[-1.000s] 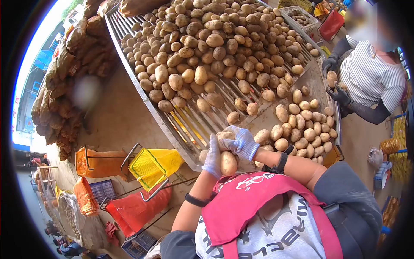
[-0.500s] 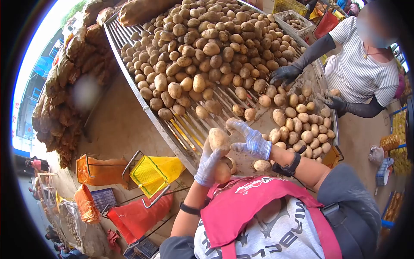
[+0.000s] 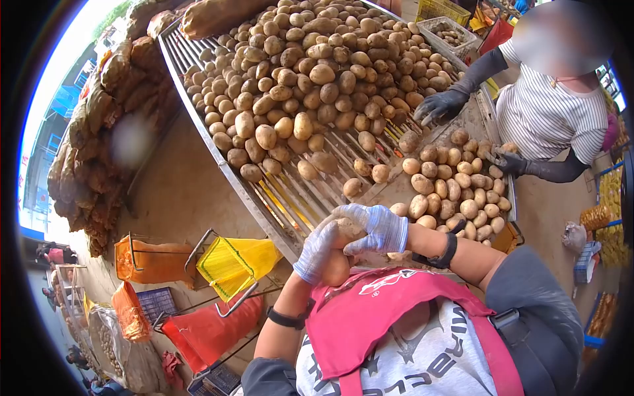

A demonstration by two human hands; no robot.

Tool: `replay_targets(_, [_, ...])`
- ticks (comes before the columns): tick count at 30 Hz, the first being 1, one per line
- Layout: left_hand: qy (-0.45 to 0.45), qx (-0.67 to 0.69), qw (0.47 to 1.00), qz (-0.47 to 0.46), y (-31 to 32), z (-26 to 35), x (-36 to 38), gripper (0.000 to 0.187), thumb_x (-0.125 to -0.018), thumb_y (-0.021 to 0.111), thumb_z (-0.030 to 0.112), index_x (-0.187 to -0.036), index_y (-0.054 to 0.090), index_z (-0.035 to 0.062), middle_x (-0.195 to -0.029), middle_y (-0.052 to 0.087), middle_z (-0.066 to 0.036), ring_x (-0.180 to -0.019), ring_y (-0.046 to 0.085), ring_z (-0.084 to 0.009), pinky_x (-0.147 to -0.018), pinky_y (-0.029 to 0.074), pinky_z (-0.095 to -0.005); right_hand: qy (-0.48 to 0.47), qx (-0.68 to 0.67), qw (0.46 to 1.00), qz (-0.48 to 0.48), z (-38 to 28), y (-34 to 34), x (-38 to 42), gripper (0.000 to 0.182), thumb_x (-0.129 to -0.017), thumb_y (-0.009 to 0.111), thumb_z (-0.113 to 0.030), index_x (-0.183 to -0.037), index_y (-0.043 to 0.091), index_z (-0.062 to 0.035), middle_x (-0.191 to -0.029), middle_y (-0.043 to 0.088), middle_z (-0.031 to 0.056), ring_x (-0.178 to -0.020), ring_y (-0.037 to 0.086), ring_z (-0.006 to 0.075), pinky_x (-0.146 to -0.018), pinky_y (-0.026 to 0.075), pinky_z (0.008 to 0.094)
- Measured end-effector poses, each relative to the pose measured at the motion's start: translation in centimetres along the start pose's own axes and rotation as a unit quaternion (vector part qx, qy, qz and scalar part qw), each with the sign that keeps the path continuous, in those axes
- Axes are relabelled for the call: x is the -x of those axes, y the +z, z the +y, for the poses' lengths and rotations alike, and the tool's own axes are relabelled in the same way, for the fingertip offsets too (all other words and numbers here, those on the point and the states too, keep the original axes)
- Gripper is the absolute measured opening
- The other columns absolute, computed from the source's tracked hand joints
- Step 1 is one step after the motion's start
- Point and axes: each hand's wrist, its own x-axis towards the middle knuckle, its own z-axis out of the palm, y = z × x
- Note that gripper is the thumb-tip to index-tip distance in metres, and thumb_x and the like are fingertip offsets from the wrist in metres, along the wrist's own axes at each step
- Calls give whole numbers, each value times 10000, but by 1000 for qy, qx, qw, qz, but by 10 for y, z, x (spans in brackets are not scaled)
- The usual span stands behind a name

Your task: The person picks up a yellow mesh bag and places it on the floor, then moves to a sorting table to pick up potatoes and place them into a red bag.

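Note:
Both my hands wear pale grey-blue gloves and meet at the near edge of the slatted table (image 3: 284, 228). Fingers of my left hand (image 3: 317, 254) are wrapped round a potato (image 3: 349, 231), while a second potato (image 3: 335, 269) sits just below, against that palm and the pink apron. My right hand (image 3: 378, 228) curls over the upper potato from the other side and touches it. Beyond them lies a large heap of potatoes (image 3: 323, 72) on the slats, and a smaller group (image 3: 456, 188) rests on the board to the right.
A co-worker in dark gloves (image 3: 442, 105) stands across the table at the right. Yellow (image 3: 238, 264), orange (image 3: 155, 261) and red (image 3: 211, 333) bags hang on metal frames at the lower left. Full sacks (image 3: 109, 132) are stacked at the far left.
My right hand has moved left and closed over the potato at my left hand. A loose potato now lies on the slats just beyond my hands. The co-worker's hands have shifted slightly.

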Motion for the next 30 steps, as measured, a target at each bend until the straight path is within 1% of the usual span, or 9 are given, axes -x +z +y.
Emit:
replay_targets(4, [0,121,992,34,18,-8,3,584,-876,507,371,-1296,412,-24,-1086,588,-145,-955,600,-213,-802,501,-320,-39,-152,977,143,-8,12,7,287,-903,540,-256,-1088,574,-39,-902,638,168,-819,640,255,-714,495,325])
replay_targets(8, [16,-17,999,39,17,0,3,651,-856,530,426,-1304,404,-29,-1123,577,-143,-1026,574,-216,-878,460,-321,66,-165,973,148,36,27,2,177,-935,485,-156,-1008,573,-21,-786,592,97,-658,509,159,-645,457,298])
replay_targets(12, [91,-67,993,40,18,4,-3,672,-851,535,435,-1309,397,-36,-1182,552,-139,-1118,524,-215,-960,400,-323,91,-349,932,31,55,18,-1,245,-920,537,-209,-1098,542,-41,-998,586,60,-858,507,105,-773,451,263])
replay_targets(16, [101,-98,989,44,8,-5,0,636,-844,575,337,-1309,384,-52,-1208,535,-156,-1133,515,-216,-964,399,-324,137,-304,943,14,30,15,-3,427,-872,611,-298,-1198,495,-48,-1057,584,76,-996,528,124,-863,442,272])
replay_targets(20, [75,-7,995,62,16,0,-2,640,-820,614,259,-1314,364,-60,-1211,526,-163,-1121,520,-225,-956,407,-324,158,-399,898,92,30,36,-1,326,-885,590,-262,-1135,528,-61,-986,587,41,-908,543,112,-815,450,245])
replay_targets(23, [134,-261,951,93,7,-37,-9,653,-800,622,232,-1323,349,-49,-1228,510,-169,-1123,521,-236,-953,415,-327,225,-411,868,164,74,57,-12,240,-898,573,-241,-1069,549,-75,-941,578,17,-854,542,94,-784,453,233])
replay_targets(27, [121,-21,992,26,16,-21,-13,639,-803,583,148,-1342,294,-39,-1225,499,-176,-1138,515,-240,-942,427,-329,310,-692,648,69,47,27,-16,206,-909,557,-244,-1038,565,-83,-907,591,29,-829,544,81,-732,461,233])
replay_targets(28, [87,32,993,68,13,-28,-7,620,-806,561,97,-1345,286,-40,-1208,506,-164,-1129,518,-234,-939,427,-324,295,-680,668,68,24,17,-17,244,-915,544,-262,-1064,563,-70,-915,604,40,-830,559,99,-725,469,245])
replay_targets(30, [93,-88,991,39,-11,-64,-9,645,-800,573,112,-1352,277,-38,-1202,512,-158,-1119,521,-229,-937,428,-319,255,-451,854,50,26,26,-15,260,-918,534,-268,-1068,566,-59,-934,609,51,-844,569,122,-744,473,259])
